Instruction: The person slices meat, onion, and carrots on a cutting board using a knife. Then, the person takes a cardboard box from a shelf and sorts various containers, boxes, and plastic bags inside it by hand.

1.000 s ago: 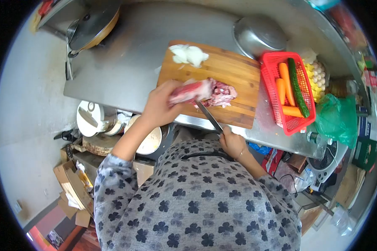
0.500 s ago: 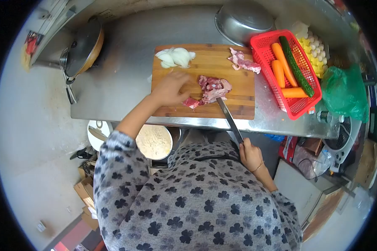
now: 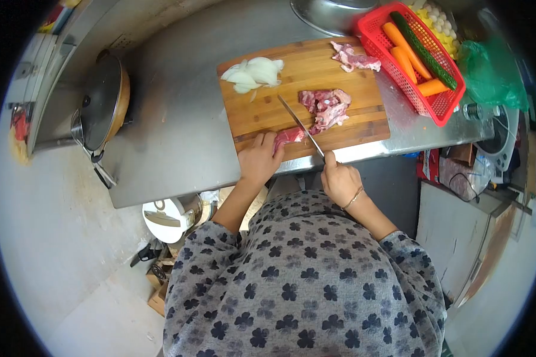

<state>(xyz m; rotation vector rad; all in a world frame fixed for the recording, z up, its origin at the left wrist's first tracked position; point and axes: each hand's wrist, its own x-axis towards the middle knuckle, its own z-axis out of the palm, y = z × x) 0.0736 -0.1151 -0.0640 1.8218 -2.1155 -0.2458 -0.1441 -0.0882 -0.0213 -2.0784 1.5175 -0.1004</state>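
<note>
My left hand is closed on the end of a red strip of meat near the front edge of the wooden cutting board. My right hand grips a knife, its blade slanting up and left across the board beside the strip. A pile of meat pieces lies just beyond the blade. Another piece of meat rests at the board's back right corner. Sliced white onion sits at the back left of the board.
Right of the board stands a red basket with carrots and a cucumber. A metal bowl is at the back. On the left is a lidded pan. Eggs and a green bag are at the right.
One piece of meat went from my left hand to the board's back right. My left hand then came down onto the red strip, and the knife moved left beside it.
</note>
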